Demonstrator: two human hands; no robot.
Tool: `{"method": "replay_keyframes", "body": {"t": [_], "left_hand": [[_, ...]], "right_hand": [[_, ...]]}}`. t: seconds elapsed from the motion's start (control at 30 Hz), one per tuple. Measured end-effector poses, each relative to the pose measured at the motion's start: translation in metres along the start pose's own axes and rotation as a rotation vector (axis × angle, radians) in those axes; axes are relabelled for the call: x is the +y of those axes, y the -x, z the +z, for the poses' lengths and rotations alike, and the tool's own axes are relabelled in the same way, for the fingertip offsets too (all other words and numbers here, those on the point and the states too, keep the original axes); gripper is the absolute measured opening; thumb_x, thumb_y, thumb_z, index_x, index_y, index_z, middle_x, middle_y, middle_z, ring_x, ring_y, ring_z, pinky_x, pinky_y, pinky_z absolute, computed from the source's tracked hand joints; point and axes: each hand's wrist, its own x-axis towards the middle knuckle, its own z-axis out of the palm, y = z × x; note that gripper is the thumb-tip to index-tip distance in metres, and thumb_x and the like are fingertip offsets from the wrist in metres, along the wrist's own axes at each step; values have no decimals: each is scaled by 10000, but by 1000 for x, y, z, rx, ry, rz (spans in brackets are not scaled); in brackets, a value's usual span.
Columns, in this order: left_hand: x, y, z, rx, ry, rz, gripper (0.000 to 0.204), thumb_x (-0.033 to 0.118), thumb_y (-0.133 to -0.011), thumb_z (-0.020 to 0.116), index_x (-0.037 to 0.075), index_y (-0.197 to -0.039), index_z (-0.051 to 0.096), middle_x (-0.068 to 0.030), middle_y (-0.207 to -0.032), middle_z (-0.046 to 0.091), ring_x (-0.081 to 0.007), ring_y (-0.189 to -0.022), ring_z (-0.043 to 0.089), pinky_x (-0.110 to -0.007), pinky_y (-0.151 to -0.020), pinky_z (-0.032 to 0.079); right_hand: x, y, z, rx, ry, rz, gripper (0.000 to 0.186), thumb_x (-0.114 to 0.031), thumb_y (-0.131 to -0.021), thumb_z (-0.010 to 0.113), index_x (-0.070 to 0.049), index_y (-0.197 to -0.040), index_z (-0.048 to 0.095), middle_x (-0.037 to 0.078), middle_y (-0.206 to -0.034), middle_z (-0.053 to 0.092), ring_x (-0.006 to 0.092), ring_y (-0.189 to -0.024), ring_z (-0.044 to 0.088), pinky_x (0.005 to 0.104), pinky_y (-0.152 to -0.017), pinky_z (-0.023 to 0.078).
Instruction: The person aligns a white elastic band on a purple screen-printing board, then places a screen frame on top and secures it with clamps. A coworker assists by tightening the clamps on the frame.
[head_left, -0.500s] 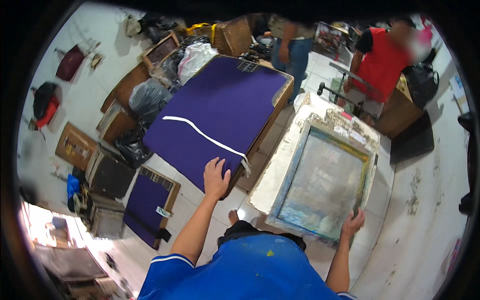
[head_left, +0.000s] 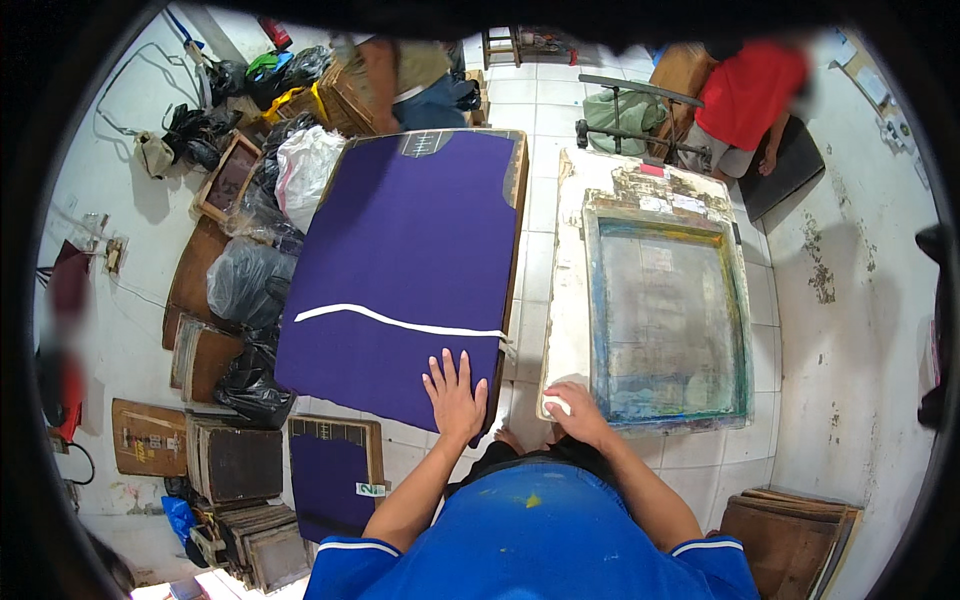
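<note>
My left hand (head_left: 457, 400) lies with fingers spread on the purple fabric (head_left: 410, 240), close to the near right part of the left table. Just beyond the fingertips, a white strip (head_left: 390, 321) runs across the fabric in a shallow curve, its right end hanging over the edge. My right hand (head_left: 580, 415) is closed at the near left corner of the white worn table (head_left: 570, 270). Something white shows between its thumb and fingers; I cannot tell whether it is a loose piece or the table corner. A screen printing frame (head_left: 670, 320) with paint-stained sides rests on that table.
A smaller board with purple fabric (head_left: 330, 475) stands at lower left. Bags (head_left: 250, 280) and stacked frames (head_left: 235, 455) line the left wall. One person in red (head_left: 745, 100) is at far right, another person (head_left: 425, 85) beyond the purple table. More boards (head_left: 785, 535) lean lower right.
My right hand has left the frame's near right corner and moved to the table's near left corner. My left hand stays on the fabric, fingers now spread wider. The view has turned.
</note>
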Motion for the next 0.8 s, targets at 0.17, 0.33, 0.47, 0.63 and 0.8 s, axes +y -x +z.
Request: {"method": "replay_keyframes", "body": {"t": [0.17,0.33,0.47,0.63,0.8], "left_hand": [[3,-1,-5,-3,-6,-12,692,439,-1052,515,82,-1627,370,-235,-1721,228,-490,-1590,138,-633,-1277,93],[1,-7,-17,-30,51,-2,691,409,-1014,598,52,-1580,428,-237,-1677,315,-486,-1550,237,-620,-1261,171],[-5,-19,-30,1,140,36,665,350,-973,673,25,-1522,489,-247,-1612,396,-471,-1499,328,-600,-1243,234],[-11,-49,-35,-9,83,184,653,299,-973,694,15,-1522,483,-267,-1632,359,-483,-1488,332,-578,-1244,243],[-19,-73,-32,-104,50,236,673,330,-993,670,52,-1566,455,-245,-1678,309,-483,-1531,276,-586,-1256,212]], "right_hand": [[14,-40,8,-117,-70,63,338,-276,-989,664,-29,-1216,707,205,-1193,707,376,-1147,646,452,-1032,492],[28,-121,35,17,-101,152,320,-255,-958,682,-21,-1175,715,210,-1140,702,398,-1107,660,473,-991,523],[26,-151,48,135,-15,90,273,-214,-921,703,-70,-1152,733,168,-1152,683,385,-1097,647,488,-979,528],[16,-160,55,93,78,25,218,-154,-887,712,-43,-1075,700,148,-1153,643,370,-1130,611,478,-1000,501],[16,-165,47,142,59,-45,162,-172,-889,689,-56,-1002,685,142,-1040,683,368,-1061,643,471,-945,521]]}}
